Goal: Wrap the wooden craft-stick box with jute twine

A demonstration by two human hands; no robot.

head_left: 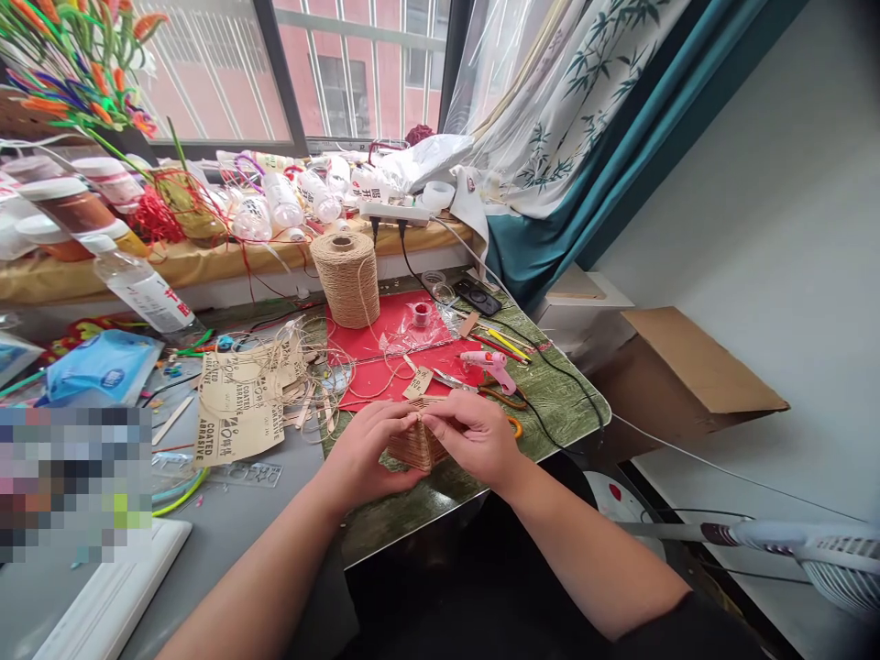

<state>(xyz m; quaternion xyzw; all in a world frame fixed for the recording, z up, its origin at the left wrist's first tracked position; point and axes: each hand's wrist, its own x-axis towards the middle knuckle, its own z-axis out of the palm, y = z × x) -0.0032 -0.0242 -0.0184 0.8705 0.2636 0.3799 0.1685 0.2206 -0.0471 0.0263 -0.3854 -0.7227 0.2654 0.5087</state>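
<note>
Near the table's front edge sits a small box of layered wooden craft sticks (pixel 411 447), one corner turned toward me. My left hand (pixel 375 449) grips its left side, thumb low along the wall and fingertips at the top corner. My right hand (pixel 478 435) is closed at the same corner, thumb and forefinger pinched on the upper edge; any small thing between them is hidden. Just beyond the box lie a piece of sandpaper (pixel 417 383), scissors (pixel 450 380) and a pink glue gun (pixel 491 367). Behind stands a big spool of twine (pixel 345 280).
Red sheets (pixel 371 385) cover part of the green table. Sandpaper sheets (pixel 237 412) and tangled twine lie left. A black cable (pixel 560 376) crosses the right side near a phone (pixel 478 298). A water bottle (pixel 148 289) leans on the ledge; a fan (pixel 811 550) stands right.
</note>
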